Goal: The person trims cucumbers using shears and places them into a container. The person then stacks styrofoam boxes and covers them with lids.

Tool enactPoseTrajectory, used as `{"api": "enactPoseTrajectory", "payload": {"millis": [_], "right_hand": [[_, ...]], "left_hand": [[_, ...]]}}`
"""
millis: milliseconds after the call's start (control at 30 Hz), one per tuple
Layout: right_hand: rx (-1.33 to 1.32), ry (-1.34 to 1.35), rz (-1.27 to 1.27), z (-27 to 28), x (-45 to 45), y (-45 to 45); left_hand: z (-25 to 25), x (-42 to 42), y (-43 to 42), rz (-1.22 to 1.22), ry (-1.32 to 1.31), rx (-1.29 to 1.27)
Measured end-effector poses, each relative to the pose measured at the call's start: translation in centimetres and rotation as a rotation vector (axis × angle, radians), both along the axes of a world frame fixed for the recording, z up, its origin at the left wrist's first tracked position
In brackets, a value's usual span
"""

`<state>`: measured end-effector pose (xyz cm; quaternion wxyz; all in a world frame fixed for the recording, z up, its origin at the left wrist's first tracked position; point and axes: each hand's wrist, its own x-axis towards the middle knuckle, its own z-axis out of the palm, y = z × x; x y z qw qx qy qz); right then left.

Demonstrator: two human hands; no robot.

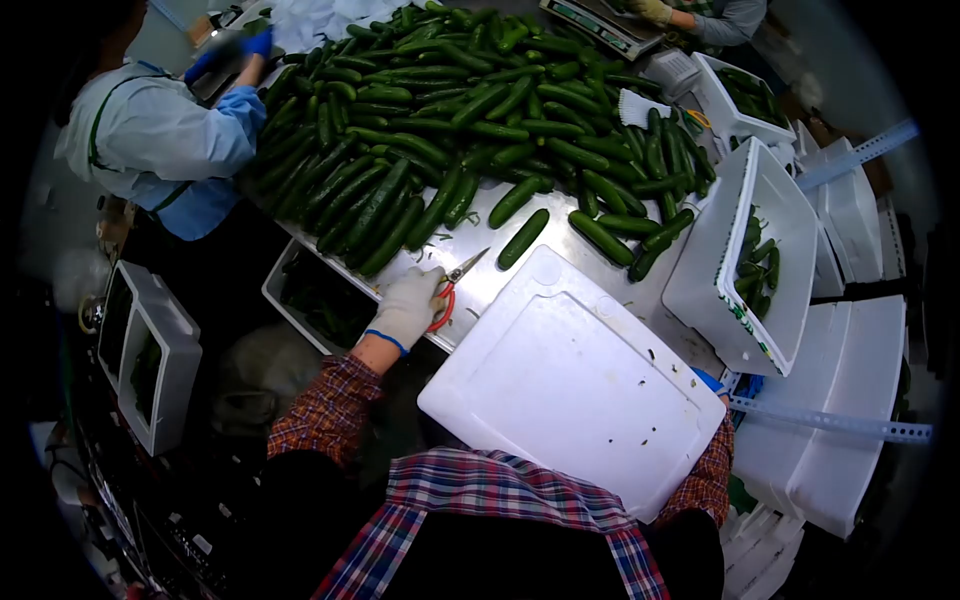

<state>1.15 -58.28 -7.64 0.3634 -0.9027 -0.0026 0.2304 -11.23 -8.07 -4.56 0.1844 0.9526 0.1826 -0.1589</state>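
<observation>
My left hand [408, 302], in a pale work glove with a blue cuff, is at the table's front edge with its fingers closed on the red handles of a pair of scissors [449, 296]. The blades point up and to the right over the metal tabletop. A white foam box lid [580, 385], specked with dark bits, is tilted in front of my body. At its right edge my right hand [712, 382] grips it; only a bit of blue glove shows, the fingers mostly hidden. One loose cucumber [523, 239] lies just beyond the lid.
A large heap of cucumbers [430, 110] covers the metal table [480, 320]. A foam box [700, 290] with cucumbers stands at right, near more white foam boxes [830, 400]. A co-worker [165, 140] stands at left; another person's gloved hand [652, 12] is by a scale [600, 25].
</observation>
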Motion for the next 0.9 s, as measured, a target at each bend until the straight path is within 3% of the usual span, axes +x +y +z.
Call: {"api": "enactPoseTrajectory", "payload": {"millis": [233, 433, 533, 633, 767, 900], "right_hand": [[-0.037, -0.018, 0.099, -0.6, 4.1, 2.3], [-0.058, -0.022, 0.172, -1.0, 7.0, 3.7], [-0.066, -0.016, 0.192, -1.0, 8.2, 3.9], [-0.074, -0.006, 0.213, -1.2, 9.0, 4.0], [-0.078, -0.004, 0.214, -1.3, 8.9, 3.4], [-0.082, -0.001, 0.227, -1.1, 9.1, 3.1]], "left_hand": [[0.1, 1.5, -0.8, -0.213, 0.067, 0.121], [1.7, 2.3, 1.0, -0.173, 0.217, 0.027], [1.7, 0.2, 3.2, -0.085, 0.079, -0.086], [2.9, -1.9, 4.4, 0.176, 0.006, -0.241], [4.0, -4.3, 4.5, 0.171, -0.392, -0.268], [6.5, -5.7, 3.2, 0.341, -0.498, -0.714]]}}
